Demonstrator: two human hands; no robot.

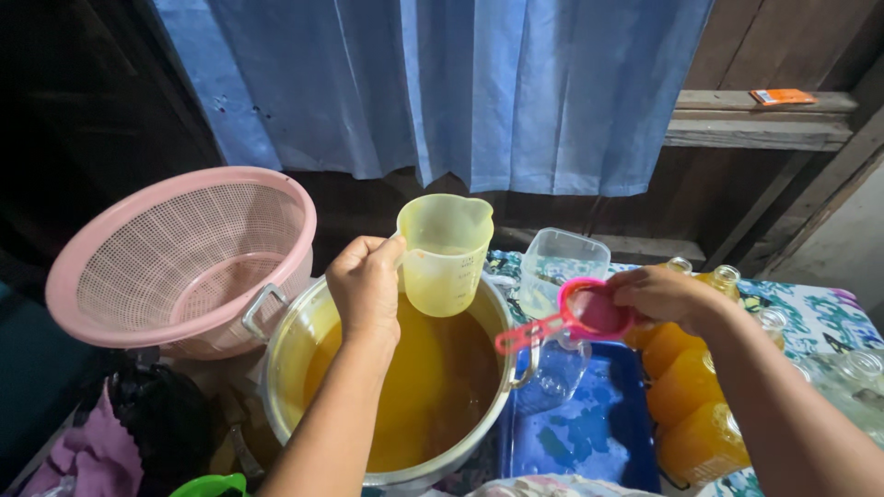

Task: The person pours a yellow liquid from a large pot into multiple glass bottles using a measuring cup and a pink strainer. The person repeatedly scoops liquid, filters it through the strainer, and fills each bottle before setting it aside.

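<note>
Two hands busy | left hand [366, 287] fingers grip yellow jug [445, 255] | right hand [661, 294] fingers hold pink strainer [589, 313]

A blue curtain [442, 92] hangs before dark wooden walls [792, 37] in dim light.

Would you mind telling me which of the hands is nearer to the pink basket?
Left. The left hand holds a yellow jug just beside the pink basket; the right hand is far across the pot, holding a pink strainer.
</note>
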